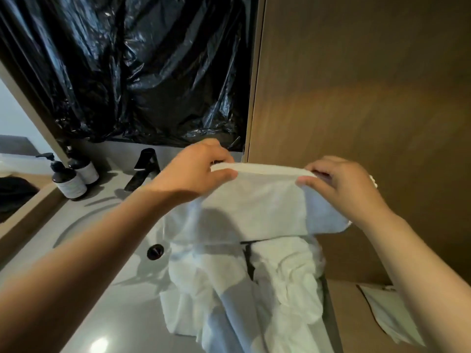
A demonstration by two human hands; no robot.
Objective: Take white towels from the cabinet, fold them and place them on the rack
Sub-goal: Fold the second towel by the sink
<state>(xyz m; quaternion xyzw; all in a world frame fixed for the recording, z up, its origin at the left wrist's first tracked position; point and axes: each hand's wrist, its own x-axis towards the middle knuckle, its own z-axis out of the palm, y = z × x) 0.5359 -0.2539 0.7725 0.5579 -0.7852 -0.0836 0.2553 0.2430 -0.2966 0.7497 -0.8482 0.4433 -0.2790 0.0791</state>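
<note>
I hold a white towel [257, 202] up by its top edge over the right side of the basin. My left hand [198, 171] pinches the left end of that edge and my right hand [341, 184] pinches the right end. The towel hangs folded, its lower part draping down. Below it lie several more white towels [280, 284] in a crumpled heap, spread over a black rack [249, 258] of which only thin bars show. The rest of the rack is hidden under the cloth.
A grey basin [107, 250] with a black drain and black tap [144, 169] lies to the left. Two dark pump bottles [70, 180] stand at its back left. Black plastic sheeting [142, 67] covers the mirror. A brown wooden panel [369, 98] fills the right.
</note>
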